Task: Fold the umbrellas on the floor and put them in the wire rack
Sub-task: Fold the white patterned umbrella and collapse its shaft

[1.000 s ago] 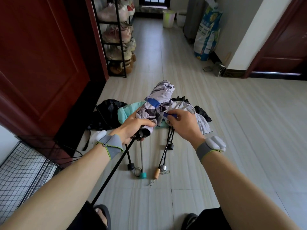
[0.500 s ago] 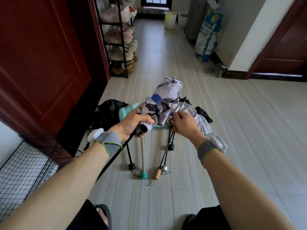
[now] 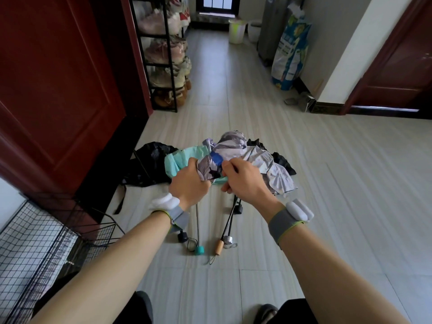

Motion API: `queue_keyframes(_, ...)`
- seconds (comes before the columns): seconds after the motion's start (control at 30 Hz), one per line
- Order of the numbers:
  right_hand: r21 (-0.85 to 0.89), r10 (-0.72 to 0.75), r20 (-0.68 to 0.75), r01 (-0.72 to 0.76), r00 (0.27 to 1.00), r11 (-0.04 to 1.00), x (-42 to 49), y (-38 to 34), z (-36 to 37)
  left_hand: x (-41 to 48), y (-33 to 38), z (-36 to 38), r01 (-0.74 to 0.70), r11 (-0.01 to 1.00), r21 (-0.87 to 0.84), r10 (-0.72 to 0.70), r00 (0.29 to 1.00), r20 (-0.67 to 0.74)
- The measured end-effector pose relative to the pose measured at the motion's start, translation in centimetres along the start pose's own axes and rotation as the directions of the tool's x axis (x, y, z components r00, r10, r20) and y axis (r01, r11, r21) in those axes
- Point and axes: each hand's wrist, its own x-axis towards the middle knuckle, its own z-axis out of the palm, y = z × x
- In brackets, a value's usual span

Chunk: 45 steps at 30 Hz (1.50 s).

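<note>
Pale tiles with a faint wood-grain streak cover the floor [image 3: 339, 183] of a narrow hallway. A glossy red-brown panelled door [image 3: 58, 78] fills 9 to 10 o'clock, and a black metal shoe rack [image 3: 168, 66] with soft, fuzzy shoes stands at 11. A printed plastic sack [image 3: 291, 52] leans on the wall at 1 o'clock, with two pale bins [image 3: 236, 31] at 12. The wire rack [image 3: 35, 237], a black grid basket, sits at 8 o'clock beside the door.

At centre lies a heap of limp, crumpled umbrellas: a black one [image 3: 152, 160] at its 9 o'clock side and a teal one [image 3: 184, 157] just beside it. Their thin metal shafts run toward 6 o'clock, ending in a teal knob [image 3: 199, 250] and a wooden handle [image 3: 219, 247] with a cord loop.

The grey umbrella [image 3: 231, 143], its patterned fabric bunched into a rough roll, is held above the heap. The left hand [image 3: 190, 183] is curled tight round its gathered lower end. The right hand [image 3: 245, 177] pinches its blue strap [image 3: 217, 158] between thumb and fingertips.
</note>
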Motion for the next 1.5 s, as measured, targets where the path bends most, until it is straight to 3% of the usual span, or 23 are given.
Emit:
queue_keyframes(0.13,0.147,0.093,-0.022,-0.089,0.995,0.985,0.2,0.2,0.4,-1.2,0.5,1.8,-0.126,0.965,0.231,0.167,0.971,-0.171)
queue_keyframes(0.3,0.174,0.101,-0.071,-0.087,0.992,0.981,0.3,0.2,0.4,-1.9,1.0,2.2,-0.158,0.950,0.269,0.234,0.931,-0.280)
queue_keyframes(0.5,0.130,0.073,-0.097,-0.060,0.993,0.990,0.4,0.6,0.4,-1.8,1.6,1.7,-0.172,0.970,0.170,0.214,0.936,-0.279)
queue_keyframes(0.8,0.226,0.073,-0.039,-0.062,0.997,0.972,0.4,0.8,-0.1,-1.8,1.5,1.6,-0.222,0.929,0.297,0.319,0.886,-0.335)
queue_keyframes(1.07,0.347,0.141,-0.099,-0.099,0.985,0.933,0.6,0.9,0.0,-1.6,0.8,1.7,-0.255,0.892,0.374,0.386,0.860,-0.334)
queue_keyframes(1.2,0.259,0.107,-0.125,-0.072,0.986,0.963,0.7,0.8,0.1,-1.4,0.7,1.7,-0.240,0.887,0.395,0.382,0.861,-0.336)
queue_keyframes(1.33,0.251,0.083,-0.055,-0.067,0.995,0.966,0.4,1.1,-0.3,-1.3,0.6,1.7,-0.213,0.899,0.384,0.337,0.895,-0.294)
queue_keyframes(1.5,0.225,0.009,-0.042,0.001,0.999,0.974,0.4,1.5,-0.5,-1.3,0.6,1.5,-0.270,0.906,0.327,0.374,0.873,-0.314)
